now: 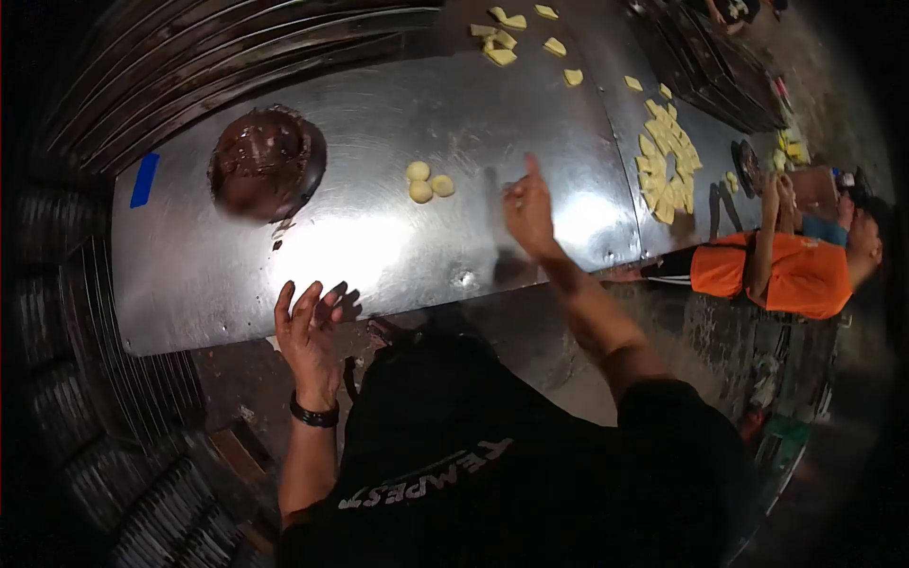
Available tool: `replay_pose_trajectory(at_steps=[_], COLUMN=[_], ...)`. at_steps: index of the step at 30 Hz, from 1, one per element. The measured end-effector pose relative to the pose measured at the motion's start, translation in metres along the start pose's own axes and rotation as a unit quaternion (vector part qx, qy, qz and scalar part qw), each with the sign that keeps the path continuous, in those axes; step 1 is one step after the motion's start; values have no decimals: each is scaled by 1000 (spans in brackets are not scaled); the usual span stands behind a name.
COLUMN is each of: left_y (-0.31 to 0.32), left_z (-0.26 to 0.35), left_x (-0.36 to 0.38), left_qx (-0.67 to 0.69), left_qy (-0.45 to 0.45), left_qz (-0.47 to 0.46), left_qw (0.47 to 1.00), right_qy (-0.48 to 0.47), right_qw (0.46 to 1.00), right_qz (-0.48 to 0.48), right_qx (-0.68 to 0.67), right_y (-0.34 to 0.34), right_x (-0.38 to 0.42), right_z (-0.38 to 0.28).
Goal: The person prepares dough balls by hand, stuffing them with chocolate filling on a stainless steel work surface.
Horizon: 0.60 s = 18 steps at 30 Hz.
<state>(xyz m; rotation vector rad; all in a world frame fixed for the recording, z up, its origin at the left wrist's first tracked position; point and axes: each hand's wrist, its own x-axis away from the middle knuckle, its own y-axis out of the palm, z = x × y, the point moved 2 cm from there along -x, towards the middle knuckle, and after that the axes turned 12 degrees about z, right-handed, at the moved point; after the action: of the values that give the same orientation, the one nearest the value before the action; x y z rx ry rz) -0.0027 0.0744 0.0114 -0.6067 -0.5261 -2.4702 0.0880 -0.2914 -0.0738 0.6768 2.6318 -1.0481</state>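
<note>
My left hand [311, 339] is raised at the near edge of the metal table [365, 128], fingers apart and slightly bent, holding nothing I can see. Over the table, my right hand [530, 210] points its index finger away from me while the other fingers curl loosely; nothing shows in it. To its left, three pale dough balls [419, 191] sit close together. Farther left stands a round bowl [308, 180] heaped with a glossy dark brown paste [260, 142]. A dark smear [277, 237] lies on the metal just below the bowl.
Flat yellow dough pieces [653, 170] form a ring at the right; more dough pieces [500, 55] lie scattered at the far side. A person in an orange shirt [805, 275] works at the right end. Blue tape [144, 180] marks the left end. Stacked trays [218, 71] line the back.
</note>
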Motion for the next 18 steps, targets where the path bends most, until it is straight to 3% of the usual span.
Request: replay_pose_trajectory(at_steps=[1, 2, 4, 6, 7, 11, 15, 16, 17, 18], left_y=[10, 23, 44, 60, 67, 84, 101, 104, 107, 109], left_z=[-2, -2, 2, 6, 6, -19, -32, -31, -30, -29], left_x=[0, 0, -1, 0, 0, -1, -3, -4, -7, -10], left_qx=[-4, -8, -2, 14, 20, 17, -14, -16, -15, -16], left_qy=[-2, -1, 23, 59, 78, 65, 61, 67, 85, 102], left_qz=[-19, -38, -64, -71, -72, -32, -29, -22, -26, -28], left_qw=[1000, 999, 998, 996, 994, 997, 998, 997, 996, 994], right_qy=[-83, -90, -183, -186, -194, -28, -235, -244, -155, -154], right_qw=[995, 992, 979, 974, 974, 997, 959, 946, 949, 966], right_qz=[-2, -72, -82, -127, -98, -61, -155, -184, -276, -208], right_qx=[55, 53, 37, 26, 70, 40, -34, -106, -9, 8], right_y=[1, -7, -28, -49, -53, -19, -48, -61, -69, -65], right_x=[12, 25, 40, 25, 14, -8, 16, 14, 0, -11], right_z=[-12, -20, -6, 15, 17, 6, 7, 25, 35, 37])
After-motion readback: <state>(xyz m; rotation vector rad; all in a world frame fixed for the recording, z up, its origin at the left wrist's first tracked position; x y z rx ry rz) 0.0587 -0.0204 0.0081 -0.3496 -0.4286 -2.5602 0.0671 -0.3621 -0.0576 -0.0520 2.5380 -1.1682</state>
